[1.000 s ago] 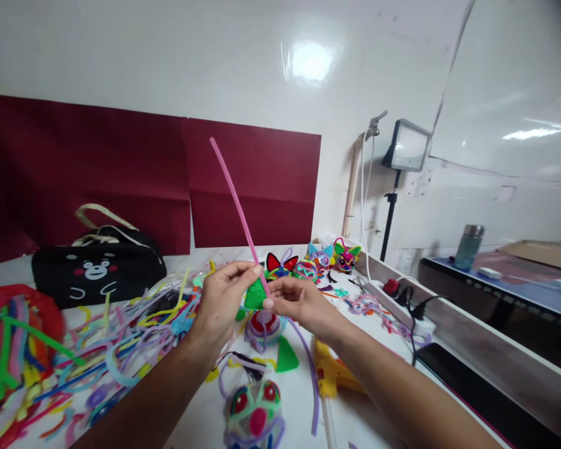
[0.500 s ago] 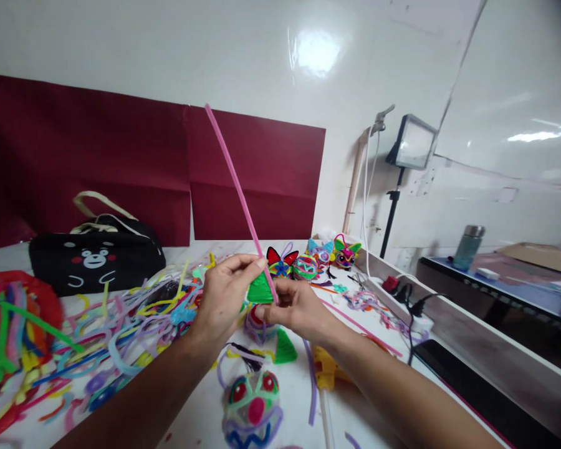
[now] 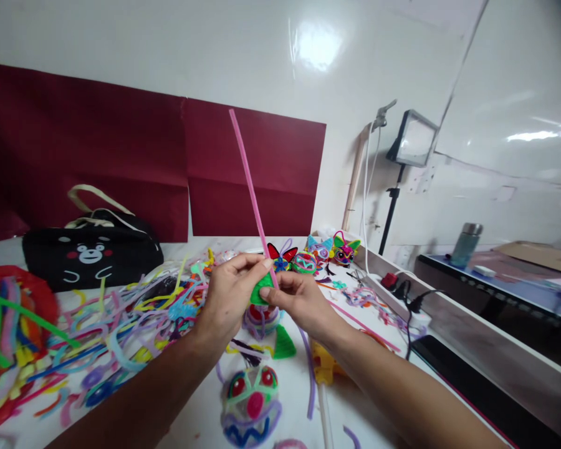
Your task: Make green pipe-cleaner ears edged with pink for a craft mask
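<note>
A long pink pipe cleaner [image 3: 247,168] rises from between my two hands, leaning up and to the left. Its lower end lies along the edge of a green triangle [image 3: 260,292] that looks made of fuzzy pipe cleaner. My left hand [image 3: 236,293] is closed on the triangle and the pink stem. My right hand [image 3: 297,299] pinches the same edge, thumb on the green face. A second green triangle [image 3: 285,343] lies on the table below. Nearer me is a round clown-like face [image 3: 251,405] with red eyes and a pink nose. Another decorated ball [image 3: 262,321] is partly hidden behind my hands.
Loose coloured pipe cleaners [image 3: 121,337] cover the left of the table. A black bag [image 3: 93,255] stands behind them. Finished-looking craft balls [image 3: 346,249] sit at the back. A yellow glue gun [image 3: 324,362], a power strip [image 3: 411,315] and a dark phone-like slab [image 3: 477,386] lie on the right.
The pink pipe cleaner has swung more upright, its top moving right. My right thumb has shifted onto the green triangle's face, and the triangle has turned slightly.
</note>
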`<state>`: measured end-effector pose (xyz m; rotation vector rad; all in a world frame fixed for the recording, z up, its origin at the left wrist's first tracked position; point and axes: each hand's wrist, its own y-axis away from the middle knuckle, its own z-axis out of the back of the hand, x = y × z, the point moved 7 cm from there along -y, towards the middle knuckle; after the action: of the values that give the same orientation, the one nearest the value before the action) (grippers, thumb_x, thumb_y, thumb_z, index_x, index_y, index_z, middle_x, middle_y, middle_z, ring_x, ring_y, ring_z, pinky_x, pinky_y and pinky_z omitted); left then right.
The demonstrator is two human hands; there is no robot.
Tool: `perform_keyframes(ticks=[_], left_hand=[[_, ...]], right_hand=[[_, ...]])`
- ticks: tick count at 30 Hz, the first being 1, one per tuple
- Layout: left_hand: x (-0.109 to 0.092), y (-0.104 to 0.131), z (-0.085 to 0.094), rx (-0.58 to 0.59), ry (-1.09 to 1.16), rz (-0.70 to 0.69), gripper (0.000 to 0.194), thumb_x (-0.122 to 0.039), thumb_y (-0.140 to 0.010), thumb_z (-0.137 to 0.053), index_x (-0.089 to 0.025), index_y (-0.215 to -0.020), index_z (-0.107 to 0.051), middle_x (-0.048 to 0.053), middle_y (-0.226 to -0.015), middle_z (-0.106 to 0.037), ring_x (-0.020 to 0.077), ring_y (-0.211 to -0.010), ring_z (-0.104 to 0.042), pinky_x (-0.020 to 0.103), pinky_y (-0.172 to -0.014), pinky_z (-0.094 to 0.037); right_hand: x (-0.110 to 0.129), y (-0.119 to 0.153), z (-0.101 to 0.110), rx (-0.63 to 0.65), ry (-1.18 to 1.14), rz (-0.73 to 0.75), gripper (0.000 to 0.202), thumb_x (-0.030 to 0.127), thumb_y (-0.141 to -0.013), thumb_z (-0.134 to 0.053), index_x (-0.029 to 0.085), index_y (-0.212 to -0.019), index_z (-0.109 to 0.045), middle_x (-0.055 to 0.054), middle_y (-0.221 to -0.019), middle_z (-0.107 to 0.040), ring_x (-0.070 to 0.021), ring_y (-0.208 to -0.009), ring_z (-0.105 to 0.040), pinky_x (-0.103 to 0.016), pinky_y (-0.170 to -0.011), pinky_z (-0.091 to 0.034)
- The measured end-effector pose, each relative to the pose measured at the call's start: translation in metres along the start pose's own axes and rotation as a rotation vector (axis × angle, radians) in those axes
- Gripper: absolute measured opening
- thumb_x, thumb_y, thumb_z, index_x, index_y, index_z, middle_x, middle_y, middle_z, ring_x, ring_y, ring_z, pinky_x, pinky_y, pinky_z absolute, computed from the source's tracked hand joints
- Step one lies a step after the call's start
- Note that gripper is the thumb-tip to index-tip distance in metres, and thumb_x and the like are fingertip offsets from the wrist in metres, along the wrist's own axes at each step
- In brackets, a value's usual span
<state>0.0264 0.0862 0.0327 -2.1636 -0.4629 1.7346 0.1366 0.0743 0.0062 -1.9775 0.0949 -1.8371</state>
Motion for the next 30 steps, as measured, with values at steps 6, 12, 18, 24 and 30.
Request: perform_keyframes(ticks=[6, 12, 18, 24, 30], left_hand=[[0.0028, 0.0006, -0.0037, 0.056, 0.01, 0.028, 0.016, -0.031, -0.07, -0.073, -0.016, -0.073, -0.072, 0.002, -0.074, -0.068, 0.0142, -0.072, -0.06, 0.024, -0.065, -0.048], [0.0039, 0.0019, -0.0039, 0.053, 0.084, 0.064, 0.014, -0.024, -0.068, -0.074, -0.015, -0.078, -0.07, 0.0, -0.076, -0.068, 0.0124, -0.073, -0.061, 0.022, -0.069, -0.048], [0.0037, 0.0012, -0.0019, 0.03, 0.063, 0.047, 0.016, -0.024, -0.066, -0.075, -0.015, -0.076, -0.066, 0.0, -0.075, -0.065, 0.0118, -0.069, -0.06, 0.021, -0.063, -0.046], [0.0015, 0.001, -0.0003, 0.007, 0.013, 0.027, 0.012, -0.023, -0.065, -0.074, -0.016, -0.071, -0.068, 0.0, -0.072, -0.066, 0.0125, -0.069, -0.059, 0.022, -0.064, -0.047], [0.0012, 0.0004, 0.0015, -0.004, -0.013, 0.027, 0.012, -0.024, -0.064, -0.074, -0.016, -0.071, -0.069, 0.0, -0.072, -0.066, 0.013, -0.069, -0.06, 0.023, -0.065, -0.047]], right_hand=[[0.0026, 0.0001, 0.0032, -0.045, 0.038, 0.0, 0.028, 0.038, -0.065, -0.074, 0.017, -0.063, -0.056, 0.006, -0.052, -0.047, -0.0072, -0.048, -0.038, -0.023, -0.049, -0.029], [0.0036, -0.0006, 0.0045, -0.06, 0.067, 0.008, 0.031, 0.043, -0.066, -0.072, 0.016, -0.064, -0.057, 0.006, -0.051, -0.046, -0.0067, -0.048, -0.036, -0.022, -0.047, -0.028], [0.0045, -0.0005, 0.0046, -0.055, 0.077, 0.019, 0.03, 0.042, -0.067, -0.072, 0.016, -0.062, -0.056, 0.006, -0.052, -0.046, -0.0068, -0.049, -0.036, -0.022, -0.047, -0.028], [0.0023, -0.0005, 0.0035, -0.047, 0.068, 0.011, 0.03, 0.041, -0.066, -0.074, 0.016, -0.063, -0.057, 0.006, -0.052, -0.046, -0.0073, -0.049, -0.037, -0.023, -0.049, -0.03], [0.0045, -0.001, 0.0045, -0.044, -0.006, 0.015, 0.028, 0.039, -0.063, -0.077, 0.015, -0.07, -0.064, 0.004, -0.062, -0.058, -0.0088, -0.056, -0.049, -0.024, -0.059, -0.039]])
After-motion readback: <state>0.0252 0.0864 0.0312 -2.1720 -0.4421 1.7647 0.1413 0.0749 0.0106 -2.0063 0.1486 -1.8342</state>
